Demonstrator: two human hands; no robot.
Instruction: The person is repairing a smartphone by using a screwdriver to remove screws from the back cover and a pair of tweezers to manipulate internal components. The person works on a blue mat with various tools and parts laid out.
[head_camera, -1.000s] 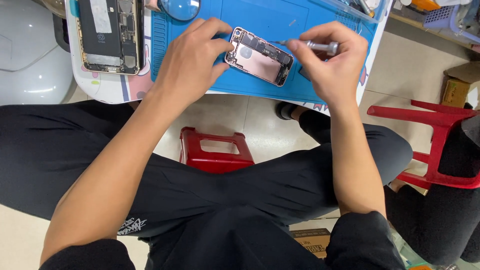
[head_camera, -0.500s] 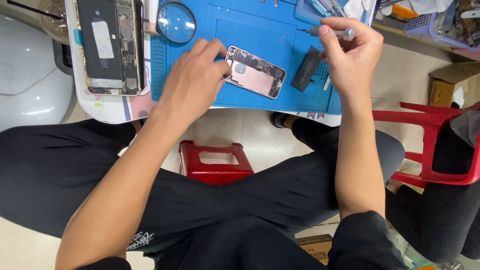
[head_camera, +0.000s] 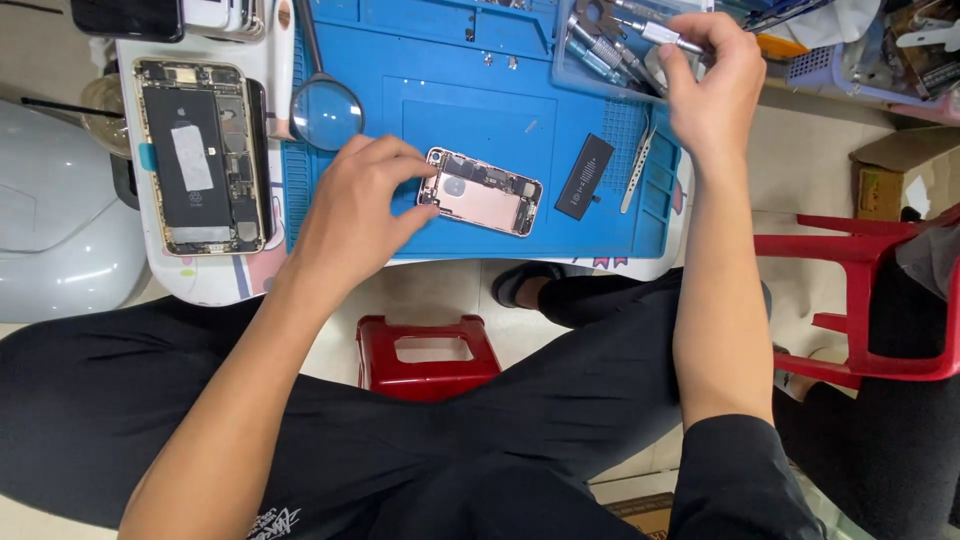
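A pink opened phone body (head_camera: 485, 192) lies on a blue work mat (head_camera: 480, 110). My left hand (head_camera: 355, 205) pinches its left end with thumb and fingers. My right hand (head_camera: 712, 75) is raised at the mat's far right corner, closed around a silver screwdriver (head_camera: 668, 36) over a clear tool tray (head_camera: 600, 50). A black battery (head_camera: 584, 176) and metal tweezers (head_camera: 637, 170) lie on the mat between the phone and my right hand.
A second opened phone (head_camera: 200, 155) rests on a white board at the left. A magnifying glass (head_camera: 325, 112) lies on the mat's left edge. A red stool (head_camera: 425, 352) stands between my legs, a red chair (head_camera: 870, 300) at the right.
My right hand lifted away from the pink phone with the screwdriver and moved up right to the tool tray. The left hand stayed on the phone. The view shifted downward.
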